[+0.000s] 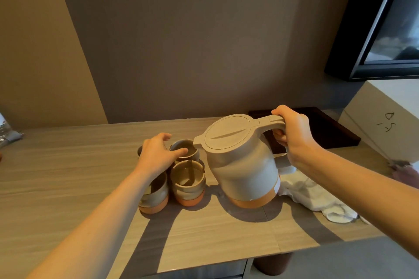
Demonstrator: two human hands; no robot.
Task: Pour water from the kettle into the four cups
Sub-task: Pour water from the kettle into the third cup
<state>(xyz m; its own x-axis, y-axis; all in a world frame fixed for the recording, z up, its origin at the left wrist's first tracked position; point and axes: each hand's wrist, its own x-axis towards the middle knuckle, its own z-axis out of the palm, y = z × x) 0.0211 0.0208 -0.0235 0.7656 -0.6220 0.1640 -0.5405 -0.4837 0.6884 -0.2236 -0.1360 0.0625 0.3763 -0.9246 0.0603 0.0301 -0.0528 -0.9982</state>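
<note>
Pouring looks about to begin: right hand [292, 133] grips the kettle [242, 161] handle, spout over the twelve-o'clock cup [184, 150], which the loosely open left hand [158, 154] steadies; next, tilt gently.

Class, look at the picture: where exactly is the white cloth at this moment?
In the head view, the white cloth lies crumpled on the wooden table, right of the kettle and beneath the right forearm.

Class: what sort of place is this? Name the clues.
Probably a hotel room or a lived-in room: a wall-mounted screen, a wooden counter with an electric kettle and matching cups, a dark tray.
</note>
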